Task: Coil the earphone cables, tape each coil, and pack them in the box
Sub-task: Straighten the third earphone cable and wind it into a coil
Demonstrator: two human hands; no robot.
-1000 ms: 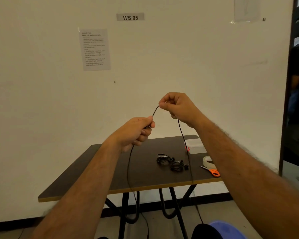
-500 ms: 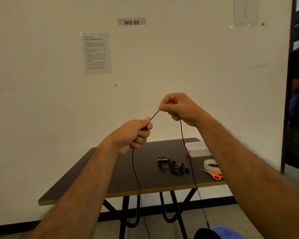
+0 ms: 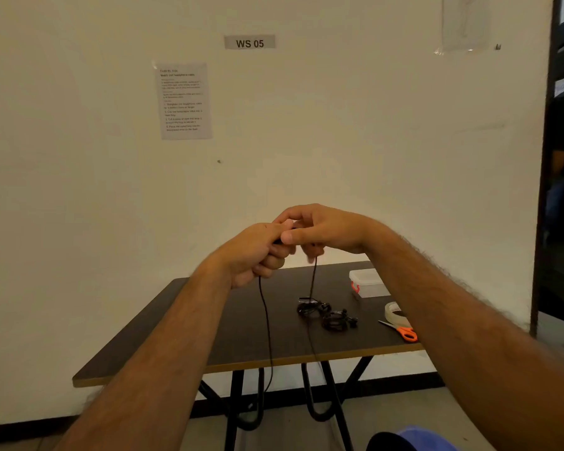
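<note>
a dark table (image 3: 183,327) with a pale edge strip stands against a plain cream wall (image 3: 79,190), on black metal legs. on the wall there is a grey sign (image 3: 249,43) reading ws 05 and a printed sheet (image 3: 184,101) taped below and to its left. on the right half of the tabletop lie 2 coiled earphones (image 3: 326,315), close together, and further right a clear plastic box (image 3: 368,283) with a red latch, a roll of clear tape (image 3: 394,312) and orange-handled scissors (image 3: 402,332), the scissors just beside the roll.

both forearms reach forward and the hands meet in the air in front of the table, touching. the left hand (image 3: 258,253) is a fist curled round a black cable (image 3: 267,333). the right hand (image 3: 323,231) comes in from the right, thumb and forefinger pinching the same cable at the top of the left fist, its other fingers curled under.

the cable drops from the hands in 2 strands, 1 below each hand, both running nearly straight down past the table's front edge. where they end i cannot see.
</note>
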